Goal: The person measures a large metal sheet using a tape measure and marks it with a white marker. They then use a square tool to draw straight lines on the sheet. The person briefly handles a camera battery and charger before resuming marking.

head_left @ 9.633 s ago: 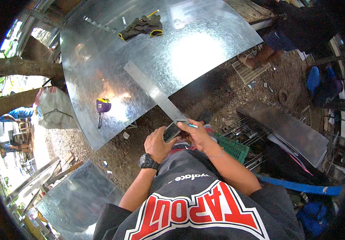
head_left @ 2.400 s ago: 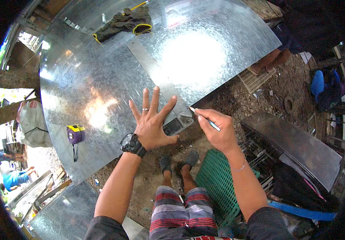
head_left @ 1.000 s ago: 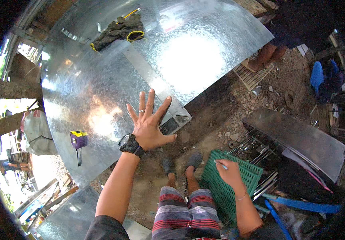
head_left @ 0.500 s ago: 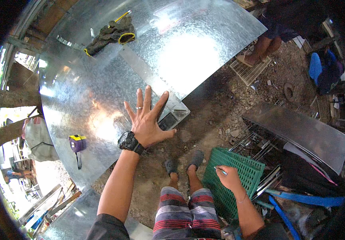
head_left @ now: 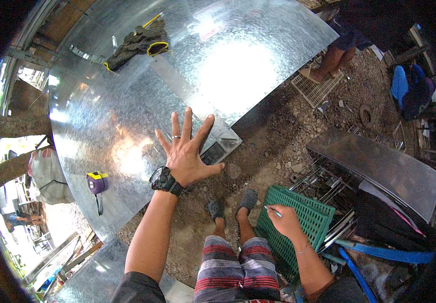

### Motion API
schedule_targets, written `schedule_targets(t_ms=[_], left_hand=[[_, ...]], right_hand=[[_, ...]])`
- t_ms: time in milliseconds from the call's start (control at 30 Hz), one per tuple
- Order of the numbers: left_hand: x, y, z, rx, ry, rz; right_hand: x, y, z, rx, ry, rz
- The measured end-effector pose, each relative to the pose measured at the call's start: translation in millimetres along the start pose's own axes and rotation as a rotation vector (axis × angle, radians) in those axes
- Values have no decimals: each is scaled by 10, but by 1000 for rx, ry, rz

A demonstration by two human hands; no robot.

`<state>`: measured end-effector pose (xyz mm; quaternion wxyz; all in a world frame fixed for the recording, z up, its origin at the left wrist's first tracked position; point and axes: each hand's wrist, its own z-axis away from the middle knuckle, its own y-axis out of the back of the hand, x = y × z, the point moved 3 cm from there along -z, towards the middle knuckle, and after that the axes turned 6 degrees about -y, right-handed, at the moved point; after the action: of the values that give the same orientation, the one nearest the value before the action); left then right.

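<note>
My left hand (head_left: 183,150) lies spread over a large shiny metal sheet (head_left: 91,111), fingers wide apart. Under and beside it is a metal square (head_left: 175,81); its long blade runs away across the sheet, and its thicker stock (head_left: 223,145) sits at the sheet's near edge, partly covered by my thumb and index finger. My right hand (head_left: 284,221) is closed round a slim pen (head_left: 274,211), held in the air over a green plastic crate. The pen's tip points to the left, away from the sheet.
Dark gloves with yellow cuffs (head_left: 139,45) lie on the sheet's far part, a yellow pencil (head_left: 152,20) by them. A purple and yellow tape measure (head_left: 96,183) rests at left. The green crate (head_left: 298,207) leans near metal racks. Another person's legs (head_left: 336,60) show far right.
My right hand with the pen has moved slightly left and away from me. My left hand stays put on the square. The other person's legs at far right have shifted a little.
</note>
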<state>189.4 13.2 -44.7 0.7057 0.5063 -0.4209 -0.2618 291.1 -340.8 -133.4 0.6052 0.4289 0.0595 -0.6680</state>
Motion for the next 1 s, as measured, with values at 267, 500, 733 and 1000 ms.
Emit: schedule_targets(t_ms=[267, 500, 733, 1000], left_hand=[[6, -1, -4, -5, 12, 5], [-6, 24, 34, 5, 15, 18], [-9, 4, 8, 20, -6, 29], [-8, 10, 13, 8, 4, 38]], right_hand=[[-224, 129, -67, 61, 38, -45], [-1293, 520, -360, 110, 247, -503], [-2158, 694, -1067, 3, 428, -456], [-2181, 619, -1138, 45, 475, -265]])
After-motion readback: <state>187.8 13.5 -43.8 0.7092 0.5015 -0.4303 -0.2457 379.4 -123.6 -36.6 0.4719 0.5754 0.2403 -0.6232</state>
